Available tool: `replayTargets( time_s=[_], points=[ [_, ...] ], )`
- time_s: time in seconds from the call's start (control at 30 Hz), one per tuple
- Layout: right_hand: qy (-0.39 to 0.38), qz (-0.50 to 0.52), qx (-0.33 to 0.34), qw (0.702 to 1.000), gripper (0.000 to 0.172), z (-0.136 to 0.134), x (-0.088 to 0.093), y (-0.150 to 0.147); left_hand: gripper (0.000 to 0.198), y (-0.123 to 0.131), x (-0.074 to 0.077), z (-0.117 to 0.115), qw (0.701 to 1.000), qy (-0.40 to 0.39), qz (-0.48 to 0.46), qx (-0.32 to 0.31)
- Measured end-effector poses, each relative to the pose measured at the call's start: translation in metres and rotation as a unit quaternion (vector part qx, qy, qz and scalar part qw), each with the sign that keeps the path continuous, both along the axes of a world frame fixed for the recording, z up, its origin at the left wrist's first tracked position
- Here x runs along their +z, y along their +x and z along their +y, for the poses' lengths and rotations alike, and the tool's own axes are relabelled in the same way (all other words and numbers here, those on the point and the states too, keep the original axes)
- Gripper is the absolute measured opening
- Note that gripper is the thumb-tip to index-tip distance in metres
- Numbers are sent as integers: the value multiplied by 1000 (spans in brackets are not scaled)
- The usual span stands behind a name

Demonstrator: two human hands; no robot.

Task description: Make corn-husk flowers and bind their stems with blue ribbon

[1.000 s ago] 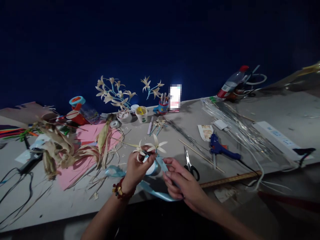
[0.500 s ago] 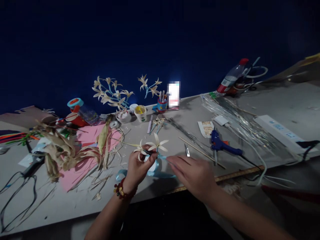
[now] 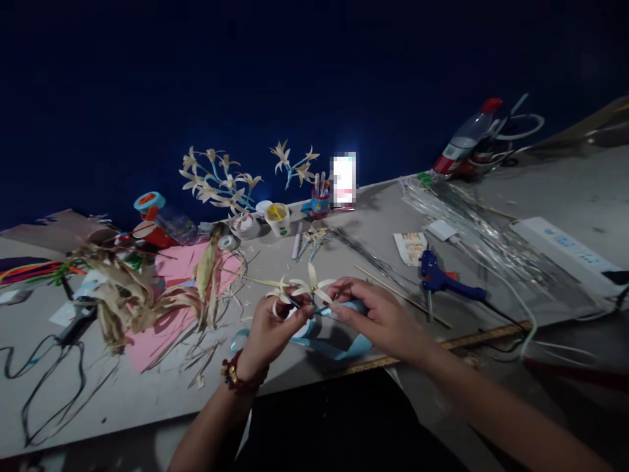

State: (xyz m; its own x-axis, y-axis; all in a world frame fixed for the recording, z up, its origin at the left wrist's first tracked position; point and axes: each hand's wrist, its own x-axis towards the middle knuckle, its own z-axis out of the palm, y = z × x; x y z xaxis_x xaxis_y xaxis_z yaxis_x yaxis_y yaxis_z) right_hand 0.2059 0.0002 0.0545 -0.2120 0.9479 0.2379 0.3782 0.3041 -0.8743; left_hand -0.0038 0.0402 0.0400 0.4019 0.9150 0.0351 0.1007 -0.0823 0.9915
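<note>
Ribbon (image 3: 360,346), below the frame's centre, is moving up and leftward since the earlier frame with the right grip (image 3: 377,316) pinching it, its upper length running crosswise towards the left grip (image 3: 274,326), which is holding flowers (image 3: 313,286).

Dim overall. The screen (image 3: 344,180) at the tabletop's (image 3: 580,187) back edge is burnt out to white and coarsely pixelated, with a blue halo on the near-black wall (image 3: 314,78). Soft shadow lies below the right hand (image 3: 378,316), near the front edge. Plastic wrap (image 3: 472,226) glints towards the right end. Fine detail is smeared; wide-angle distortion stretches both ends.
</note>
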Motion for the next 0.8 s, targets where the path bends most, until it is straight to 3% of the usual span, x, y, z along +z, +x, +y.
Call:
replayTargets(
  time_s=[0.4, 0.8],
  points=[
    [-137, 150, 31, 979, 7, 15, -18, 1, 15, 0, -4, 1, 991, -113, -61, -23],
    [-251, 211, 38, 944, 6, 19, -10, -5, 19, 1, -4, 3, 985, -150, -74, -38]
  ],
)
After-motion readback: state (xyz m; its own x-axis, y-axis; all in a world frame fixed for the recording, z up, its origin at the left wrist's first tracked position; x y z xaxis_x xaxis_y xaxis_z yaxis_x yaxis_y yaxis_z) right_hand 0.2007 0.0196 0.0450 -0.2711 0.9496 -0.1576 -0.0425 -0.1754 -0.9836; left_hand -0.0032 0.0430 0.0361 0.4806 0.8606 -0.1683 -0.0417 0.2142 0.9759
